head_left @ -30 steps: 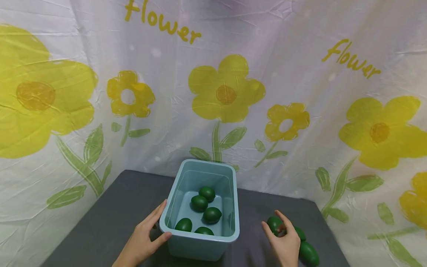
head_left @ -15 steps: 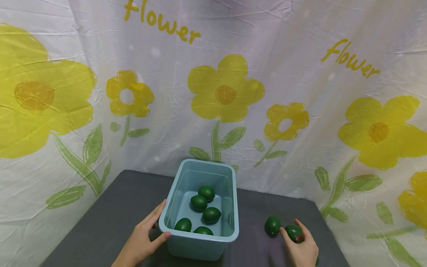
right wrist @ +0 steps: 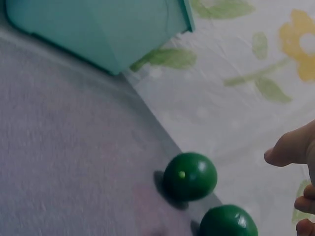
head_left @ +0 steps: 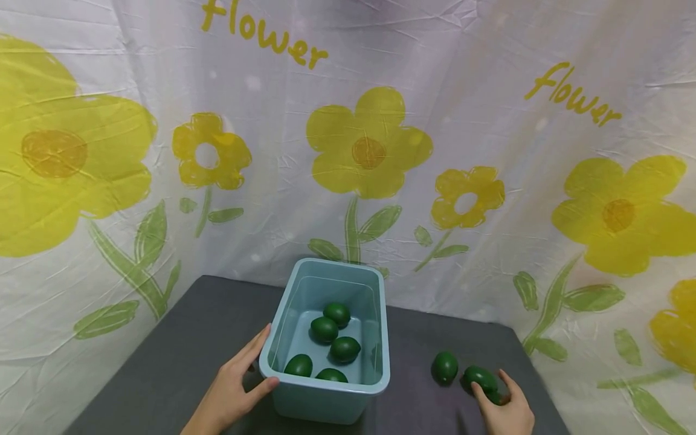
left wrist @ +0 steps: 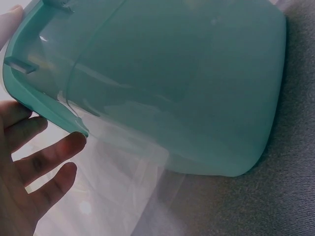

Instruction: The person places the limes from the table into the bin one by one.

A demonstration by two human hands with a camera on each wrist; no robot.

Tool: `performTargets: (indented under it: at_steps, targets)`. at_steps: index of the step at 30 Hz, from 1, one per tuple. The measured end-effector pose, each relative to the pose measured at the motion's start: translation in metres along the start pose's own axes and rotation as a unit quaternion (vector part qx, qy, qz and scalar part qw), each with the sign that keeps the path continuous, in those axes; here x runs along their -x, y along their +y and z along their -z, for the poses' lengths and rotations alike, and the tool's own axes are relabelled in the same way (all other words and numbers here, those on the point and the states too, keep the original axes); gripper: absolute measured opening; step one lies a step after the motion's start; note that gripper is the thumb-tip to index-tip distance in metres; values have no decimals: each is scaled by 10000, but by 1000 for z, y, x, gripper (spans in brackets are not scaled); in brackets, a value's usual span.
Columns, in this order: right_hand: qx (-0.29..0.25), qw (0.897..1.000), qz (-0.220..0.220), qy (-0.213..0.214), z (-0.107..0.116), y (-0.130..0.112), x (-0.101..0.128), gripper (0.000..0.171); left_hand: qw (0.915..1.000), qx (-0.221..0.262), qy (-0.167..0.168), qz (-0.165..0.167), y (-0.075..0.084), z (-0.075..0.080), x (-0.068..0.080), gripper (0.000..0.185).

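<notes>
Lower left of the head view: the left hand [head_left: 231, 393] rests against the near left corner of the tub [head_left: 380, 338], thumb on the front wall just under the rim, fingers straight along the left side. The left wrist view shows the same fingers [left wrist: 47, 157] extended and relaxed beside the rim of the tub [left wrist: 187, 83]; this grip is open, curled round nothing.

Centre: the light blue tub stands on the grey bench [head_left: 163, 356] and contains five green fruits [head_left: 345, 349], all lying on its floor.

Lower right: one green fruit [head_left: 444, 367] lies alone on the bench, apart from the tub. Just beside it a second green fruit [head_left: 481, 379] lies under the fingertips of the right hand [head_left: 508, 412], whose thumb and fingers curl round its near end; this grip is closing on the fruit, which remains on the bench. In the right wrist view both fruits [right wrist: 190, 176] and [right wrist: 228, 222] appear at lower centre, fingertips [right wrist: 288, 150] at the right edge.

Background: a white cloth [head_left: 348, 151] printed with yellow flowers.
</notes>
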State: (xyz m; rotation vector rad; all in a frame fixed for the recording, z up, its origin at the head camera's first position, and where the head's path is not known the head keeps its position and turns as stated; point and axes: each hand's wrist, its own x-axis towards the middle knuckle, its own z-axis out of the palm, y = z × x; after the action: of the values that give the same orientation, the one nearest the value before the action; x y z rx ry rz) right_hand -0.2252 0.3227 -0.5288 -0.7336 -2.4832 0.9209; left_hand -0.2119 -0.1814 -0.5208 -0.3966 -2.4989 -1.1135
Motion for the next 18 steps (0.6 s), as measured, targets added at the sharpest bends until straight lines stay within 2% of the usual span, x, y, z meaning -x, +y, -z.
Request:
performTargets:
  at_steps: [10,18]
  targets:
    - [641,9972,226,-301,-2,27,-13,82,10000,-18,-10,-22,0,1,-1,89]
    - [722,9965,272,-307,-6,47,-18,78,10000,-16,31,-46,-1,1,-1,91]
